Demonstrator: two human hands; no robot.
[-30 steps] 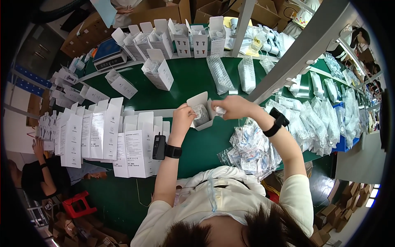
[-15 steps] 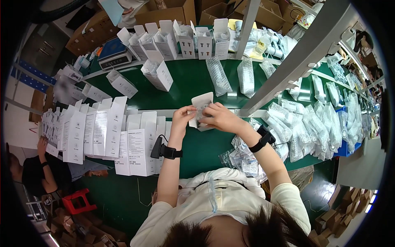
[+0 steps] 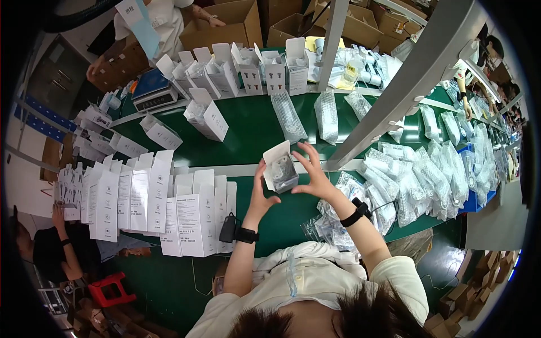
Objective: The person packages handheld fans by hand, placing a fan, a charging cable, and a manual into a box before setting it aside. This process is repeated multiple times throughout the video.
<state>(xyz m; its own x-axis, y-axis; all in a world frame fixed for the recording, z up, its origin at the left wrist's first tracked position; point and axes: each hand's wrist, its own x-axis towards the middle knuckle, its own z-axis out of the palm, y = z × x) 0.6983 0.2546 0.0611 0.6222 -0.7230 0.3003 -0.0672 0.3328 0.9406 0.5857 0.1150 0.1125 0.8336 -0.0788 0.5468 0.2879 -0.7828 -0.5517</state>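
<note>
A small white carton (image 3: pixel 284 181) with its top flap raised is between my hands, clear-wrapped parts showing in its mouth. My left hand (image 3: pixel 260 197) is at its left side, fingers stretched along the edge and thumb apart. On the other side my right hand (image 3: pixel 313 176) is spread, fingers pointing up and thumb near the carton's lower right corner. Whether either hand presses on the carton is hard to tell. Just beyond lies a bubble-wrapped packet (image 3: pixel 288 117), with another bubble-wrapped pack (image 3: pixel 326 118) to its right.
Standing white cartons (image 3: pixel 189 219) crowd the left. Filled open cartons (image 3: pixel 223 76) line the far shelf. Bubble-wrapped packs (image 3: pixel 397 183) are heaped at right, beside a slanting metal post (image 3: pixel 394 96). Another person's hand (image 3: pixel 58 214) touches cartons at far left; a person (image 3: pixel 152 28) stands opposite.
My fingers have come off the carton's top and spread to its two sides. The carton's mouth, covered by my right hand before, now shows the wrapped contents. The view has shifted slightly.
</note>
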